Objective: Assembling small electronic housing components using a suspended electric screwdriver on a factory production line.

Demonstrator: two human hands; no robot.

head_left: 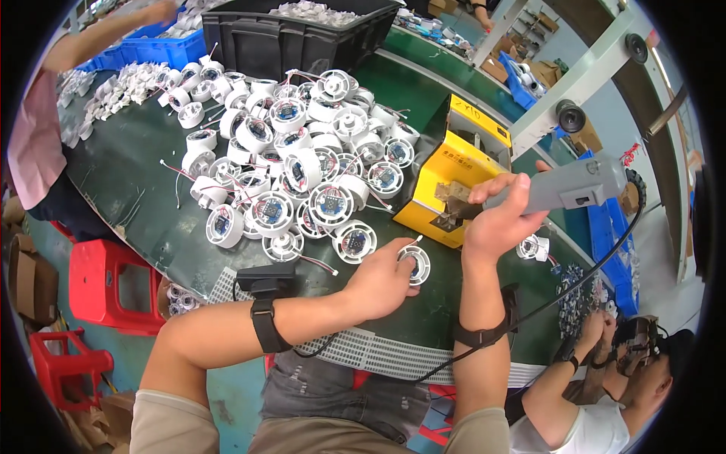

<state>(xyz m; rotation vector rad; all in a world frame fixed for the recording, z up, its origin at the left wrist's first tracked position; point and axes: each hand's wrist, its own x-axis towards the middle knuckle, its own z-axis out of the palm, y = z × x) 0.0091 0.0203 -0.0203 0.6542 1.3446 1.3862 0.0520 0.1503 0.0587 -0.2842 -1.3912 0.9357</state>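
My left hand (382, 280) is closed on a small white round housing (416, 271) at the table's near side, fingers over its left edge. My right hand (499, 219) grips a grey corded electric screwdriver (567, 185), held nearly level with its front end toward a yellow box-shaped machine (473, 163). Its tip is hidden by metal parts and my fingers. Left of the machine lies a large heap of white round housings (302, 166), many with blue circuit boards and thin red and white wires. A single white housing (532, 247) sits right of my right wrist.
A black bin (295, 41) of white parts stands behind the heap, beside blue crates (162, 49). The screwdriver's black cable (590, 272) crosses my right forearm. Co-workers sit left and right; one's hands (597, 329) are by small parts. Red stools (110, 284) stand at left.
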